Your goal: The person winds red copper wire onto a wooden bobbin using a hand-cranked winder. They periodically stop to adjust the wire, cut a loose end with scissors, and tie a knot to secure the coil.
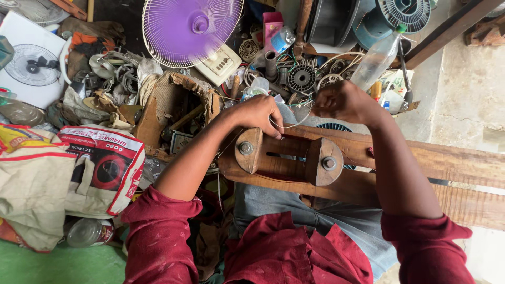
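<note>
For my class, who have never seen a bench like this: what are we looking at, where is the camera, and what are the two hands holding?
The single picture comes from a camera worn on the person's head, looking down past red sleeves. There is no machine arm, only bare hands. In front lies a wooden frame with two bolted wooden blocks. The left hand rests on one block, its fingers pinching a thin wire. The right hand is closed in a fist at the wire's other end. Beyond lie a purple fan, a clear plastic bottle, metal motor parts and printed sacks.
</note>
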